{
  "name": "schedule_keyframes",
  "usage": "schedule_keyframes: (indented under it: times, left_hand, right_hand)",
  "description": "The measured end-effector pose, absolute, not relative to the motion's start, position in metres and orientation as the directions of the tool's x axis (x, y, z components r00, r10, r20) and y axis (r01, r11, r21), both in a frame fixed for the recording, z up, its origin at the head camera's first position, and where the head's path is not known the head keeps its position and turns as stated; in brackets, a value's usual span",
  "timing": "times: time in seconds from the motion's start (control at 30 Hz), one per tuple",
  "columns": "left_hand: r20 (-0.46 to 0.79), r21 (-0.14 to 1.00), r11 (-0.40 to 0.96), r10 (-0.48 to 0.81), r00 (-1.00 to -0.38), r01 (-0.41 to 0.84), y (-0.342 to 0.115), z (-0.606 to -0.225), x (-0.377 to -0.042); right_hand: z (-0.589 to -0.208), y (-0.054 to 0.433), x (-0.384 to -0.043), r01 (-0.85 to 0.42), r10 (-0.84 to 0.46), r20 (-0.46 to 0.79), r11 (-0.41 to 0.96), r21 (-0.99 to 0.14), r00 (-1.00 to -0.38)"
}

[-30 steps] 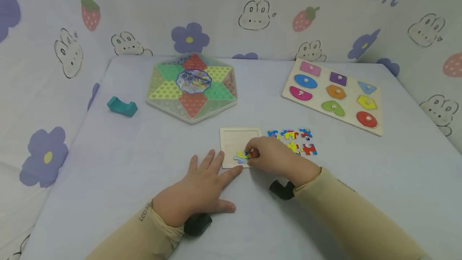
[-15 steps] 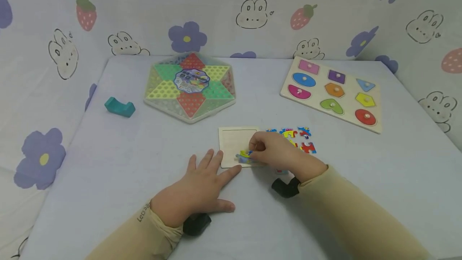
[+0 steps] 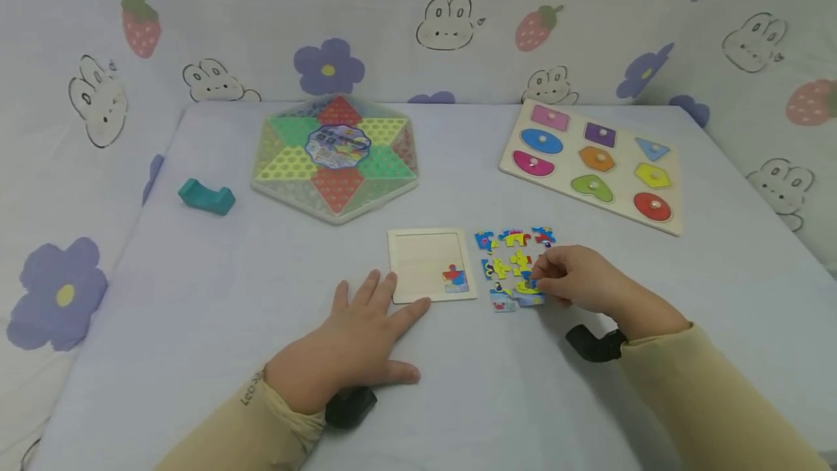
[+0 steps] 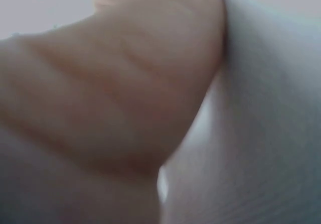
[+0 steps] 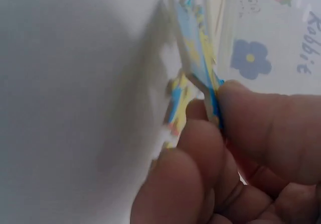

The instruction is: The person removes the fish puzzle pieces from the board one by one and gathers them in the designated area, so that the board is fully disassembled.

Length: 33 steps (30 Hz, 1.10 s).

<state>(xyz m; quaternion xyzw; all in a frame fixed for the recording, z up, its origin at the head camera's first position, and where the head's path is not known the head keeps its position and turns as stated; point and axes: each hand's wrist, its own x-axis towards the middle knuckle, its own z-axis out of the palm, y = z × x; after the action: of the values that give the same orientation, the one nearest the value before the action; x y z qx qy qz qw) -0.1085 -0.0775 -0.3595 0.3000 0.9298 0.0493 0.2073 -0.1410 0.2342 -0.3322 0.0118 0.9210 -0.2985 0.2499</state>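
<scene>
My left hand (image 3: 356,344) lies on the table with straight, spread fingers, its fingertips at the lower left of a shallow wooden puzzle tray (image 3: 394,260). One red and blue puzzle piece (image 3: 455,279) sits in the tray's lower right corner. To the right, my right hand (image 3: 585,286) pinches a blue and yellow jigsaw piece (image 5: 193,48) between thumb and fingers, over the lower part of the loose puzzle pieces (image 3: 515,238). In the right wrist view that piece is tilted on edge. The left wrist view holds only a blurred close-up of my left hand (image 4: 125,73).
A hexagonal Chinese checkers box (image 3: 297,198) lies at the back left, with a teal curved block (image 3: 206,197) beside it. At the back right is a wooden knob puzzle board (image 3: 562,184). A black wrist mount shows under each wrist.
My right hand has moved right, from the tray to the loose pieces, carrying the blue and yellow jigsaw piece out of the tray. The red and blue piece stays there. My left hand holds its place.
</scene>
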Motion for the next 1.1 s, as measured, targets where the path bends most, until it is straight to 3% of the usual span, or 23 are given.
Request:
schedule_keyframes:
  times: [0.3,0.9,1.1]
  left_hand:
    - [-0.357,0.223,0.819,0.574,-0.737,0.530,-0.080,-0.366,-0.110]
    - [-0.339,0.219,0.814,0.581,-0.740,0.539,-0.080,-0.363,-0.108]
    - [-0.329,0.230,0.806,0.592,-0.736,0.545,-0.078,-0.365,-0.109]
  right_hand:
    - [-0.340,0.234,-0.139,0.063,-0.110,-0.388,0.911,-0.407,-0.915]
    - [-0.334,0.220,-0.129,0.024,-0.069,-0.306,0.956,-0.292,-0.949]
    - [-0.320,0.199,-0.132,-0.049,-0.136,-0.255,0.947,-0.319,-0.958]
